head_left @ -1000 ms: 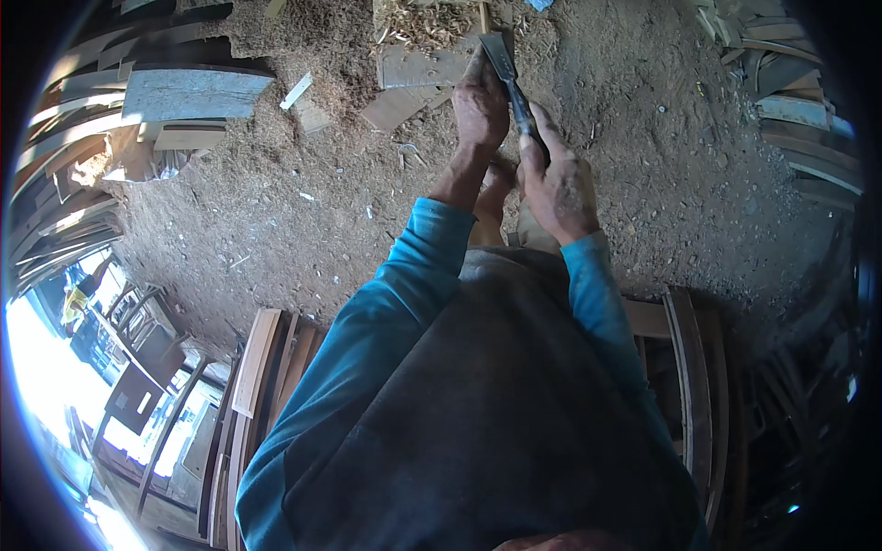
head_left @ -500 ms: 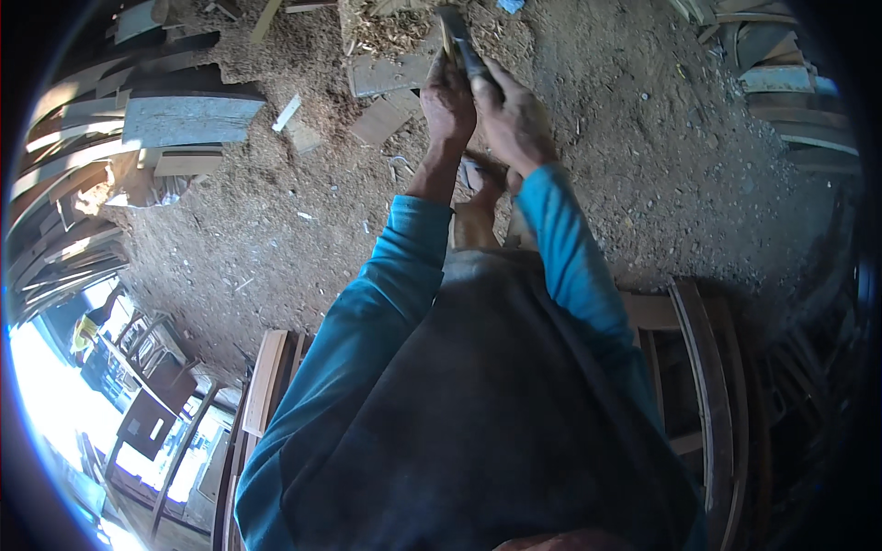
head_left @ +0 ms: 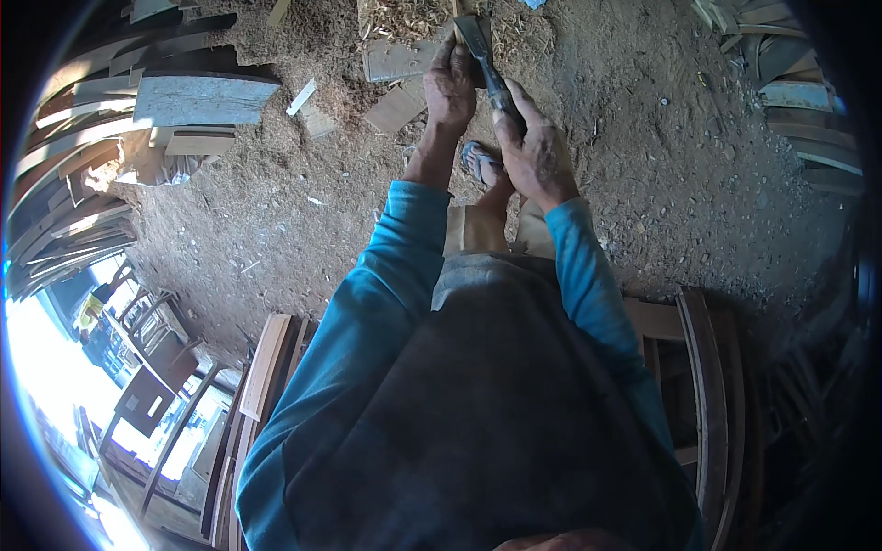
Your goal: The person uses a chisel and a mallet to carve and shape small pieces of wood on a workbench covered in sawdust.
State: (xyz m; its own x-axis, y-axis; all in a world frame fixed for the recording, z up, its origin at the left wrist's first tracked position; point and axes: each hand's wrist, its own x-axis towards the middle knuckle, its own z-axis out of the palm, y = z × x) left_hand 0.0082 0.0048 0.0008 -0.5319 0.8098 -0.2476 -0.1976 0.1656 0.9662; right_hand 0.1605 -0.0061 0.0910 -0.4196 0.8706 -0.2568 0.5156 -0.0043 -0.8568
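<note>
My right hand is wrapped around the dark grip of a hatchet. Its metal head points away from me, tilted to the left. Close beside it, my left hand is closed around a narrow piece of wood. That piece is mostly hidden by the fingers and the hatchet head. I cannot tell whether the blade touches the wood. Beyond both hands lies a heap of pale wood shavings.
Flat board offcuts lie on the dirt floor. Stacked planks line the left, with more boards at the far right. A wooden frame stands near my right side. My sandalled foot is below my hands.
My right hand has drawn back toward me and to the right with the hatchet. More of the metal head shows. My left hand keeps hold of the wood, and the view has shifted slightly.
</note>
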